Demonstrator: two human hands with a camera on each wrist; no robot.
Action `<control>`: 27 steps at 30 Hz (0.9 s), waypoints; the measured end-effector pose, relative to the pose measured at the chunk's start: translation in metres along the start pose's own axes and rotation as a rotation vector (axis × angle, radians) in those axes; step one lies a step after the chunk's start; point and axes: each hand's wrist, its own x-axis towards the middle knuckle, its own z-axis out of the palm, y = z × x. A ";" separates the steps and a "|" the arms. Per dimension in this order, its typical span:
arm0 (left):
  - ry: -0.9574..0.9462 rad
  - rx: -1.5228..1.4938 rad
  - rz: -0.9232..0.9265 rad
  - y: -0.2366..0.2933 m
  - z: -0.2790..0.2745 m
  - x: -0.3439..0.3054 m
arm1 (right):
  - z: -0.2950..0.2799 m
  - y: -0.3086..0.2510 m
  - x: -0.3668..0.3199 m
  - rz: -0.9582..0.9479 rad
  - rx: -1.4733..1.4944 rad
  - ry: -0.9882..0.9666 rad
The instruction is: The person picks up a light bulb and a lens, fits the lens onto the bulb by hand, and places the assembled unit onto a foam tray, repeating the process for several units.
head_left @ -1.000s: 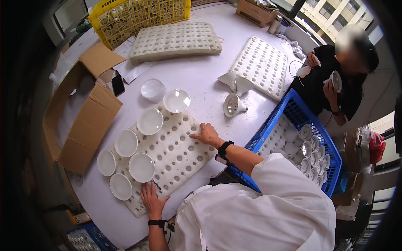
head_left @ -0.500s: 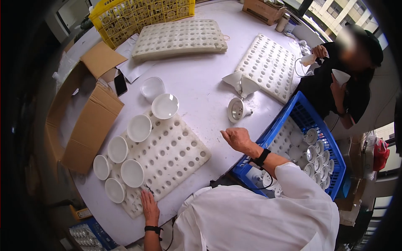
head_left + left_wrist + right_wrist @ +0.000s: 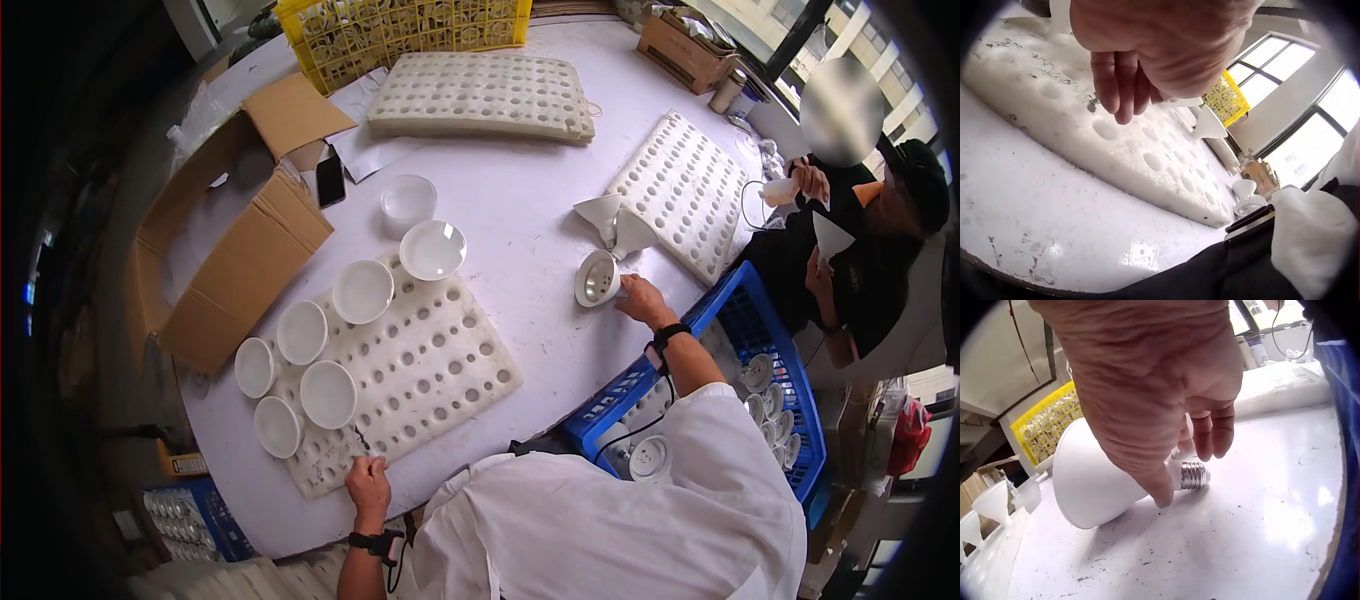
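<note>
My right hand [image 3: 648, 303] is at a white cone-shaped lamp housing [image 3: 598, 280] lying on its side on the table. In the right wrist view the thumb and fingers hold its narrow neck, just above the metal screw base [image 3: 1193, 475]. Its wide mouth faces left in the head view, showing an inside with small holes. My left hand [image 3: 368, 485] is at the near edge of a white foam board [image 3: 440, 350], fingers loosely bent with nothing in them. Several white lamps with round, pale faces [image 3: 328, 394] stand in the board's left and far holes.
Two more lamp housings [image 3: 632, 234] lie behind, beside another holed board [image 3: 680, 190]. A blue crate [image 3: 800, 400] with lamp parts stands at the right, an open carton [image 3: 235, 260] at the left. Across the table sits a person [image 3: 870, 240] holding a white cone.
My right hand has left the foam board's right edge and reached across to the lamp housing. The left hand has drawn back slightly, its fingers now bent. The head view has shifted.
</note>
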 end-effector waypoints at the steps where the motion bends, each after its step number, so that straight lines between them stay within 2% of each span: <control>1: 0.011 -0.002 -0.008 0.005 0.002 0.001 | 0.001 -0.002 0.004 -0.013 -0.004 -0.001; 3: -0.023 -0.169 -0.111 0.015 0.004 0.003 | 0.009 -0.003 0.011 0.139 -0.099 0.000; 4: -0.015 -0.171 -0.118 0.024 0.001 0.004 | 0.014 0.000 0.011 0.092 -0.118 0.042; 6: -0.146 -0.161 -0.134 0.046 -0.006 0.011 | -0.003 -0.030 0.003 0.097 -0.086 0.033; 7: -0.141 -0.162 -0.139 0.051 -0.004 0.015 | -0.013 -0.049 -0.001 0.109 -0.053 0.026; 9: -0.312 -0.483 -0.179 0.063 0.004 0.021 | -0.019 -0.085 -0.013 -0.086 0.240 0.108; 12: -0.394 -0.833 -0.086 0.129 0.018 0.036 | -0.029 -0.167 -0.033 -0.275 0.494 -0.098; 13: -0.418 -0.893 -0.075 0.149 0.018 0.043 | -0.029 -0.195 -0.042 -0.496 0.597 -0.015; 14: -0.420 -0.891 -0.072 0.152 0.024 0.053 | -0.033 -0.220 -0.051 -0.456 0.687 -0.204; 15: -0.573 -0.800 0.068 0.151 0.034 0.064 | -0.037 -0.242 -0.058 -0.538 0.733 -0.248; 16: -0.720 -0.701 0.207 0.151 0.039 0.070 | -0.050 -0.265 -0.066 -0.506 0.696 -0.369; 17: -0.579 -0.414 0.362 0.153 0.037 0.068 | -0.037 -0.274 -0.066 -0.636 0.638 -0.336; 19: -0.431 -0.930 0.081 0.169 0.041 0.061 | -0.012 -0.289 -0.066 -0.850 0.615 -0.165; 20: -0.329 -0.814 0.183 0.150 0.058 0.059 | -0.009 -0.290 -0.062 -0.853 0.616 -0.167; 22: -0.319 -0.803 0.173 0.130 0.064 0.060 | -0.009 -0.295 -0.056 -0.963 0.561 -0.254; 23: -0.312 -0.793 0.167 0.123 0.066 0.062 | -0.020 -0.295 -0.049 -0.966 0.563 -0.260; 25: -0.300 -0.772 0.158 0.107 0.068 0.065 | -0.061 -0.285 -0.017 -0.880 0.723 -0.438; 27: -0.282 -0.753 0.150 0.092 0.071 0.072 | -0.077 -0.267 0.041 -0.543 0.861 -0.296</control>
